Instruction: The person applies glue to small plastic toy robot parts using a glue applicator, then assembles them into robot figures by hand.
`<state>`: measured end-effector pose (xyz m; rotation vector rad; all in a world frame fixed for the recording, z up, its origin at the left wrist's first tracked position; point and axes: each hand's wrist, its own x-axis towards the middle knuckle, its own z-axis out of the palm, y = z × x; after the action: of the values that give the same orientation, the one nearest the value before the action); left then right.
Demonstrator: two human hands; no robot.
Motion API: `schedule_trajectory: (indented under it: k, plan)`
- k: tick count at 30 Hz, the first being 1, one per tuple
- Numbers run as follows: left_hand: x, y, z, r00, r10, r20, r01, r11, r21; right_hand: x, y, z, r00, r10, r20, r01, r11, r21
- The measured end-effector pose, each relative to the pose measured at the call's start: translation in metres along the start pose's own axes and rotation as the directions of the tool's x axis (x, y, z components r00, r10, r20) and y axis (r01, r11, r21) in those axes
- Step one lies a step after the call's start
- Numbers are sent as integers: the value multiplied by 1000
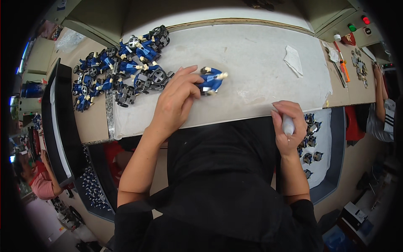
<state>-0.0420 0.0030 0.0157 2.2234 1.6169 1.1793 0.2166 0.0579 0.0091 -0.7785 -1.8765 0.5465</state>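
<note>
My left hand (178, 98) is over the white-covered worktop, its fingers closed on the near edge of a blue toy figure (213, 79) with a pale head and grey wheeled parts. The figure lies tilted and slightly blurred. At the front edge of the worktop, my right hand (291, 128) is wrapped round a small whitish translucent squeeze bottle (288, 124). The bottle's tip is hard to make out. To the left of my left hand lies a heap of similar blue figures (128, 66) with dark wheels.
A crumpled white paper (293, 61) lies at the right of the worktop (252, 54). Beyond it are an orange-handled tool (344, 71) and several small metal parts (359, 67). A tray of figures (329, 168) stands lower right. A black bin (63, 126) is at left. Other people sit at both sides.
</note>
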Motion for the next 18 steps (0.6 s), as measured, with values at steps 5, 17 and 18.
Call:
schedule_trajectory:
  k: [5,17,18]
  plan:
    - [-15,-6,1,979,-185,-90,160,960,-231,7,0,6,984,128,125,-136,989,54]
    - [13,-2,19,973,-229,-14,228,972,-58,12,8,16,938,341,66,-344,886,311]
    - [14,-4,15,967,-252,41,255,964,-79,11,9,16,931,364,21,-353,885,304]
